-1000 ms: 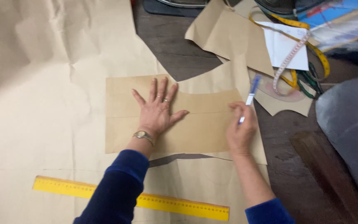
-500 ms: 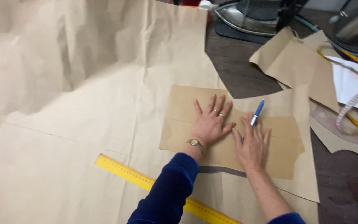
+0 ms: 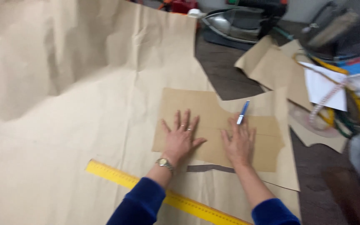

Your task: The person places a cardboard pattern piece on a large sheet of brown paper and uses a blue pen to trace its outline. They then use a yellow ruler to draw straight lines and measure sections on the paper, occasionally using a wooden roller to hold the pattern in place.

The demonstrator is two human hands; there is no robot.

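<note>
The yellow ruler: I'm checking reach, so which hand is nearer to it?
Left. The left hand lies flat on the cardboard pattern piece, just above the yellow ruler; the right hand, with a blue pen, lies farther right.

Both hands lie palm down, fingers spread: left hand [image 3: 181,141] beside right hand [image 3: 239,143], forearms reaching forward
</note>
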